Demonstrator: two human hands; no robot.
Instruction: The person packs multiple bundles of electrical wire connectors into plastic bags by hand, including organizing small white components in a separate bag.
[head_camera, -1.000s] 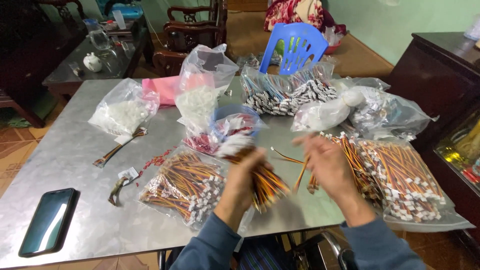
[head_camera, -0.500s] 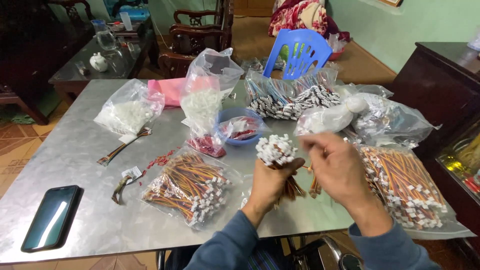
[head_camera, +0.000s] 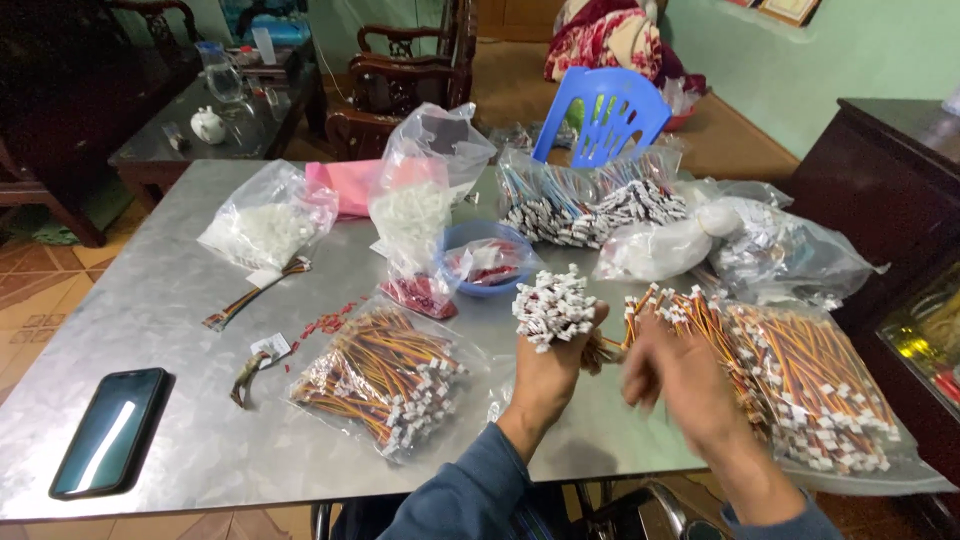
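— Steel table (head_camera: 170, 300), green walls, dark wooden chairs behind. What's hard to read?

— Mostly the right hand (head_camera: 672, 372). It's blurred, just right of the bundle, fingers loosely curled; I cannot tell whether it pinches a wire. Both forearms are cut off by the bottom edge.

— And the left hand (head_camera: 548, 368)?

— Fist closed round a wire bundle (head_camera: 556, 306), held upright above the table's near edge, white plugs fanned at the top. Its lower wires are hidden in the fist.

— Packages?

— Clear bags all over. One flat bag of orange wires (head_camera: 385, 375) lies just left of the left hand. A bigger one (head_camera: 815, 385) sits to the right, partly behind the right hand. Two bags of white plugs (head_camera: 268, 225) stand at the far left, the taller one in front of something pink (head_camera: 345, 185). Striped-wire bags (head_camera: 585, 200) lie at the back beside a blue chair (head_camera: 605, 115).

— Anything smaller?

— A blue bowl (head_camera: 487, 262) with red bits, its contents unclear. Two loose wire bunches with small white tags (head_camera: 270, 346) lie left. A dark phone (head_camera: 110, 430) rests at the near left corner
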